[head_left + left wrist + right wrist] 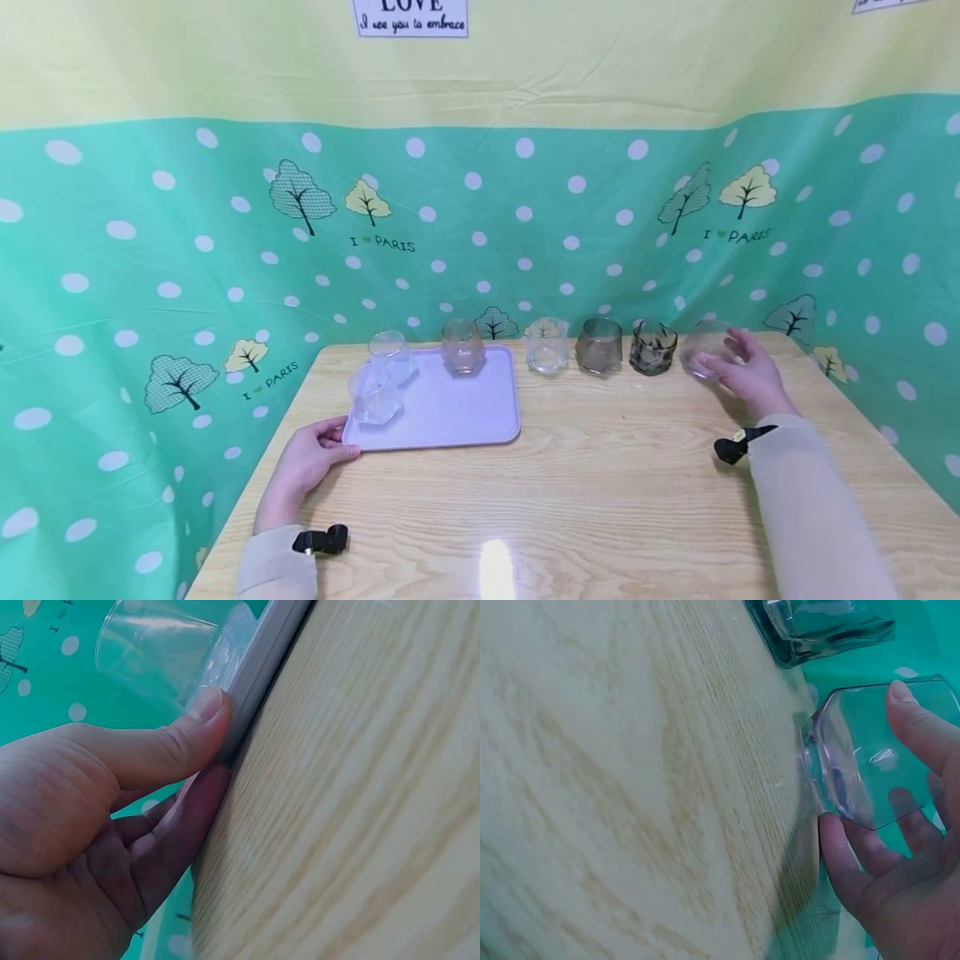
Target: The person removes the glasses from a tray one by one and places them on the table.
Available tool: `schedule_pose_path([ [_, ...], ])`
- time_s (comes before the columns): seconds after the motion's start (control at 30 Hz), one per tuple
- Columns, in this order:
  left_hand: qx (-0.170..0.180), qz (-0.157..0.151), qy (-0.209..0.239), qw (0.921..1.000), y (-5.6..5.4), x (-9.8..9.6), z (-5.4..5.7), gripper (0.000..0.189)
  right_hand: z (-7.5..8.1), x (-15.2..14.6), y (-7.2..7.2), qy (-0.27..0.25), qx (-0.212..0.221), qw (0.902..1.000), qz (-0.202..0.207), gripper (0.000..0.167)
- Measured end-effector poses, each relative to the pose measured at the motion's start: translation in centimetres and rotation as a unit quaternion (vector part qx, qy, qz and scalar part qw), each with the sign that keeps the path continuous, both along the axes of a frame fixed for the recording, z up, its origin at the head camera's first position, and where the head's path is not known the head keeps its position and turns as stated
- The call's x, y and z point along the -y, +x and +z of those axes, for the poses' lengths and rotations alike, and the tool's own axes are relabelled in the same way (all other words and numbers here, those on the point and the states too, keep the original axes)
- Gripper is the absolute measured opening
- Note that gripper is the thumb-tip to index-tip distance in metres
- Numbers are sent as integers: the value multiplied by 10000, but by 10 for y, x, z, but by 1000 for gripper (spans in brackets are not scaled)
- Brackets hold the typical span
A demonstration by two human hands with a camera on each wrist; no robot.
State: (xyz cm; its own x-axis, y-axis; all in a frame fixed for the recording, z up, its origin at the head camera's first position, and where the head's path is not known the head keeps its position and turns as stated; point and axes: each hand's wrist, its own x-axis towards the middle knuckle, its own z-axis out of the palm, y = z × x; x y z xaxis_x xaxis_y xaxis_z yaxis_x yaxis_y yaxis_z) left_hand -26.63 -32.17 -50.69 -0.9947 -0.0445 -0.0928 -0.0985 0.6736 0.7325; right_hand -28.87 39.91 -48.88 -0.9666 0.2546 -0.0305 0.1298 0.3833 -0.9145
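At the tray's front-left corner, my left hand (306, 457) pinches the pale lilac tray (450, 414). Its thumb (176, 746) lies against the rim, with the fingers lower down beside it. Two clear glasses, a front one (377, 398) and one behind it (393, 358), stand on the tray's left part; a brownish glass (463, 350) is at its back right. Far to the right, my right hand (756, 379) holds a clear, faintly tinted glass (855, 754) from its right side, thumb on one side and fingers on the other. The glass is upright at the table's back.
Between the tray and the right hand, a clear ribbed glass (547, 350), a grey-brown glass (600, 348) and a dark patterned glass (652, 348) stand in a row. Behind the wooden table (570, 500) hangs a green dotted curtain (525, 217).
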Motion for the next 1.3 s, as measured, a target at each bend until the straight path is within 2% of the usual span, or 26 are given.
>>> schedule_pose_path([
  [0.37,-44,1,3,10000,2,-2,3,72,-3,1,-1,-106,-54,9999,-37,104],
  [0.7,-36,-32,-16,10000,0,1,-1,72,-5,2,0,89,-89,9998,-124,100],
  [1.3,-43,-33,-23,10000,-1,3,-2,71,-10,1,-1,6,-136,9998,-170,103],
])
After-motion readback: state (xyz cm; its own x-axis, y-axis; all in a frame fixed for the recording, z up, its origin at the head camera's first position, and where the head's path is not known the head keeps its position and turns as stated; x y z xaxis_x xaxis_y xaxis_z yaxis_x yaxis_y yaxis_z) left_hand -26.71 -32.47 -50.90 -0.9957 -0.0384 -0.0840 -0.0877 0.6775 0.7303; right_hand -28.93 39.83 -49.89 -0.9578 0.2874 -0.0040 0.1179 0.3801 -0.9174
